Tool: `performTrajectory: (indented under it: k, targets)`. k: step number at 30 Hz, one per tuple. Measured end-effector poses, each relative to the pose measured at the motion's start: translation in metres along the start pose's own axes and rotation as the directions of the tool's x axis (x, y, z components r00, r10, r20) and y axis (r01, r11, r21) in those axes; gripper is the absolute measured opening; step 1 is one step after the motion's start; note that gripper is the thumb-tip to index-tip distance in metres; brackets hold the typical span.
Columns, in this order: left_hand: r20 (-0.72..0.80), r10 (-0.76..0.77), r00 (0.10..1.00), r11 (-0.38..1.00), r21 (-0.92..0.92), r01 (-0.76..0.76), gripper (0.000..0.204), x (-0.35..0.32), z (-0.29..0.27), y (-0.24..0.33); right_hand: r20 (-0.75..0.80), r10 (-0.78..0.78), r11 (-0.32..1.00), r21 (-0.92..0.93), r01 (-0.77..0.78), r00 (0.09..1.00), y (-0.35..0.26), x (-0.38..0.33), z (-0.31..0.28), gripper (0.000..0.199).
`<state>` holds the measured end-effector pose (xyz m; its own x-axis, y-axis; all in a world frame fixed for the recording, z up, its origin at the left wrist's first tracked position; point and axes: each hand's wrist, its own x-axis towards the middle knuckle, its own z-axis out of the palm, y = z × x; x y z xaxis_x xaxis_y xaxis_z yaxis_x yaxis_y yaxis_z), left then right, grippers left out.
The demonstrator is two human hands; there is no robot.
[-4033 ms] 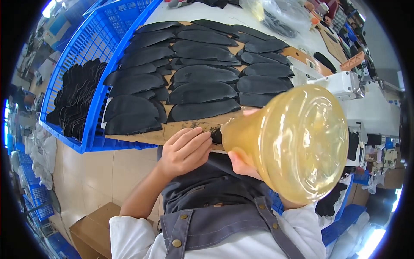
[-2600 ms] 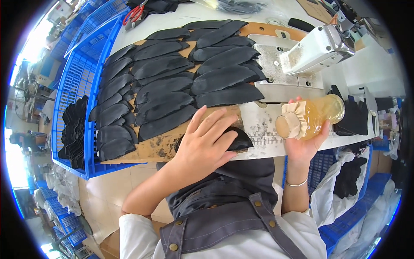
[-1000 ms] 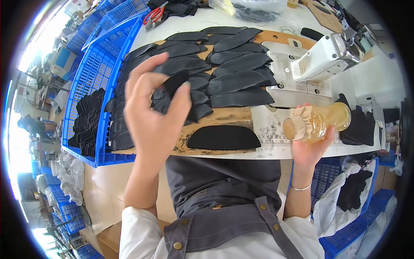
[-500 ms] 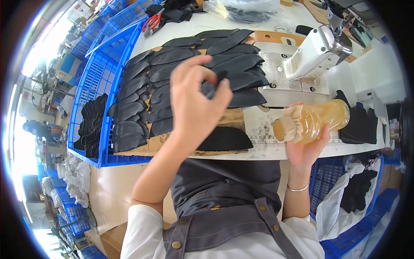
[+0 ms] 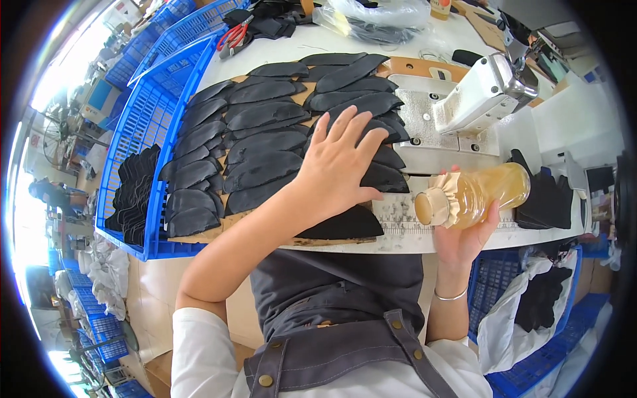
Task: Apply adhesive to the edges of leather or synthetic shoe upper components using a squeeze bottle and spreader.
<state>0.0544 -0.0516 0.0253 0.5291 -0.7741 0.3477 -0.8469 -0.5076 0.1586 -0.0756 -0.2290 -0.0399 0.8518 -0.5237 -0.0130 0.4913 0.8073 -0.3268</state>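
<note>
My left hand (image 5: 340, 162) hovers, fingers spread and palm down, above rows of black leaf-shaped pieces (image 5: 265, 116) that overlap on a brown board (image 5: 240, 220). Nothing shows in its grasp, though its palm is hidden. In my right hand (image 5: 466, 240) is a clear bottle (image 5: 509, 184) of amber liquid, tilted on its side with its covered mouth toward the left. Fingers and thumb wrap round it from below and behind. A single black curved piece (image 5: 348, 225) lies at the board's near edge, below my left hand.
A white sewing machine (image 5: 474, 96) stands at the right. Beside it are stacked black pieces (image 5: 554, 199). A blue crate (image 5: 142, 126) with black pieces flanks the left. Red-handled pliers (image 5: 233, 36) and clear plastic bags (image 5: 371, 23) lie at the back. A lined blue crate (image 5: 491, 285) sits lower right.
My left hand has gone from a pinched, raised pose to fingers spread, moving right and lower over the pieces. The bottle stays in my right hand, nearly unmoved.
</note>
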Motion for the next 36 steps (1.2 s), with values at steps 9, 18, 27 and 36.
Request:
performTrajectory:
  k: [9, 18, 27, 36]
  targets:
    - [-0.249, -0.036, 0.968, 0.979, -0.202, -0.016, 0.027, -0.069, -0.043, -0.035, 0.022, -0.004, 1.0, -0.018, 0.004, 1.0, -0.002, -0.001, -0.004, 0.06]
    - [-0.367, -0.147, 0.918, 0.969, -0.239, 0.06, 0.033, -0.165, -0.021, -0.04, 0.139, 0.019, 0.998, -0.057, -0.011, 0.99, -0.007, 0.004, -0.009, 0.063]
    - [-0.421, -0.135, 0.897, 0.933, -0.36, -0.028, 0.017, -0.178, -0.011, -0.043, 0.286, 0.009, 0.765, -0.619, 0.177, 0.958, 0.046, -0.028, 0.064, 0.075]
    - [-0.523, 0.052, 0.85, 0.988, -0.095, -0.118, 0.024, -0.184, 0.003, -0.053, 0.574, 0.306, 0.334, -0.812, 0.479, 0.759, 0.108, -0.029, 0.109, 0.09]
